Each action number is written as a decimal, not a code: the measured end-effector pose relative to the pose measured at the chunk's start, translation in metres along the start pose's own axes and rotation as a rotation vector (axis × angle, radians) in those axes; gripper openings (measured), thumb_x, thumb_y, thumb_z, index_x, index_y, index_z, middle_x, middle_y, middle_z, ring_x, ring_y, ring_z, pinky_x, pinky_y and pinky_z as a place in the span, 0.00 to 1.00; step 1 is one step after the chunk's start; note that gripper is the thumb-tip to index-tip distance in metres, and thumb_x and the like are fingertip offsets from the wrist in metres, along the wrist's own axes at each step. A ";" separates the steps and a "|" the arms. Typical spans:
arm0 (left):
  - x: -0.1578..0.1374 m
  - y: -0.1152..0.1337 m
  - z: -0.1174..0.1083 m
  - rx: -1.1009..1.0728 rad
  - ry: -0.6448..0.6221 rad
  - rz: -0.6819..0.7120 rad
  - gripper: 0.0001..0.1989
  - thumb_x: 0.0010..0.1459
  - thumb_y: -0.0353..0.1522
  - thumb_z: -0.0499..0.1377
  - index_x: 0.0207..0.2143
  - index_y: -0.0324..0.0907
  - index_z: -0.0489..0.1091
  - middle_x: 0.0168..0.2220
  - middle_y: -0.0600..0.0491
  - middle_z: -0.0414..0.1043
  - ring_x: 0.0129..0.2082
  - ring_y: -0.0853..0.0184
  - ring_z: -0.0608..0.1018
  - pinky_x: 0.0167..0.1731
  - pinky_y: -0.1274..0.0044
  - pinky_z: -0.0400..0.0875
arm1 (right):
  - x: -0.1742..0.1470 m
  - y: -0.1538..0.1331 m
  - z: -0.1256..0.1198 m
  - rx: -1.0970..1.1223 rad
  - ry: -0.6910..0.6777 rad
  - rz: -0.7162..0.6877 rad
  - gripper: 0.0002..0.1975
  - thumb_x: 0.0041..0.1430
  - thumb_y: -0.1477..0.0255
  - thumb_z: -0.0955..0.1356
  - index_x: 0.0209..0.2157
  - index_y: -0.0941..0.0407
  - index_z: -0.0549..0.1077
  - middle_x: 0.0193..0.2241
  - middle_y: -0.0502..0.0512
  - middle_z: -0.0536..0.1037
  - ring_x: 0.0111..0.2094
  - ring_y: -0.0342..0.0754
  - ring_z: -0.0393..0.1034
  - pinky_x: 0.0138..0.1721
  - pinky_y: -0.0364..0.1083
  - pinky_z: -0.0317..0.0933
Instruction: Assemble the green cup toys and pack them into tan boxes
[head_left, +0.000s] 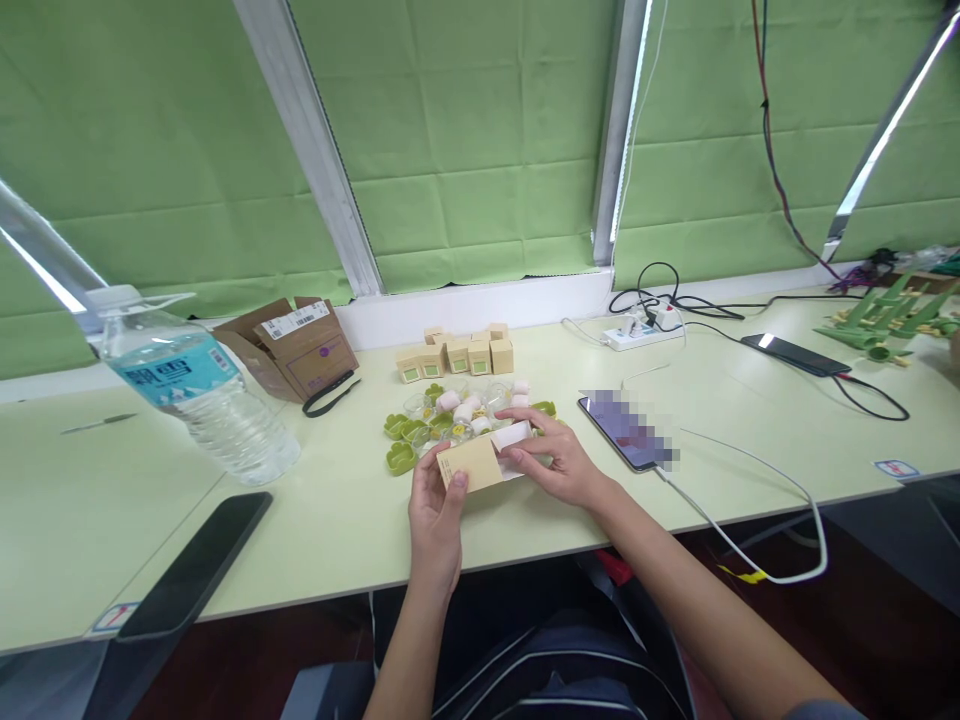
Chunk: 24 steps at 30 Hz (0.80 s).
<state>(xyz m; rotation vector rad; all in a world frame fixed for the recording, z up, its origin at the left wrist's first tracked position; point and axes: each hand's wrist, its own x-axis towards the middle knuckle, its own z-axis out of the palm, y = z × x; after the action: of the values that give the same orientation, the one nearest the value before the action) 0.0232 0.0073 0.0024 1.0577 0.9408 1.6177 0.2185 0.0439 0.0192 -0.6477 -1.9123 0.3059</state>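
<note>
My left hand (437, 520) is closed around a small tan cardboard box (471, 466), its thumb on the front face. The box lies on its side above the table, with its white-lined end open to the right. At that end my right hand (559, 462) has its thumb and fingers on the flaps (512, 436). Just behind the box lie green flower-shaped pieces (401, 458), clear domed cups (496, 398) and small pinkish-white pieces (448, 401), partly hidden by my hands. What is inside the box does not show.
Several small closed boxes (480, 357) stand behind. To the left are a water bottle (202, 390), an open carton (300, 350) and a black phone (199, 560). On the right lie a cabled phone (622, 430), a power strip (645, 335) and another phone (795, 355).
</note>
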 end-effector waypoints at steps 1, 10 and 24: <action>0.000 0.001 0.000 -0.001 0.000 -0.005 0.28 0.54 0.45 0.69 0.53 0.46 0.67 0.54 0.47 0.73 0.54 0.61 0.75 0.54 0.73 0.70 | 0.000 0.000 0.000 -0.001 0.007 -0.003 0.13 0.69 0.68 0.65 0.40 0.52 0.83 0.57 0.61 0.74 0.58 0.55 0.70 0.57 0.56 0.66; -0.007 0.008 0.008 -0.014 -0.043 -0.047 0.28 0.50 0.43 0.71 0.49 0.45 0.66 0.48 0.48 0.75 0.48 0.62 0.78 0.48 0.73 0.72 | 0.001 0.002 0.002 -0.009 0.176 -0.004 0.14 0.70 0.68 0.63 0.45 0.53 0.80 0.48 0.62 0.74 0.49 0.53 0.73 0.49 0.54 0.68; -0.005 0.002 0.000 0.119 -0.329 -0.072 0.22 0.52 0.42 0.70 0.43 0.43 0.68 0.45 0.47 0.74 0.47 0.60 0.77 0.49 0.70 0.71 | -0.002 0.000 -0.004 0.085 0.096 0.018 0.21 0.71 0.59 0.59 0.40 0.55 0.80 0.48 0.63 0.74 0.51 0.56 0.70 0.53 0.56 0.65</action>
<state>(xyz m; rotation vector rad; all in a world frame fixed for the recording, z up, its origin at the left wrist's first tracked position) 0.0230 0.0015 0.0033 1.3106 0.8490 1.2909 0.2227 0.0420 0.0195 -0.6121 -1.7932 0.3596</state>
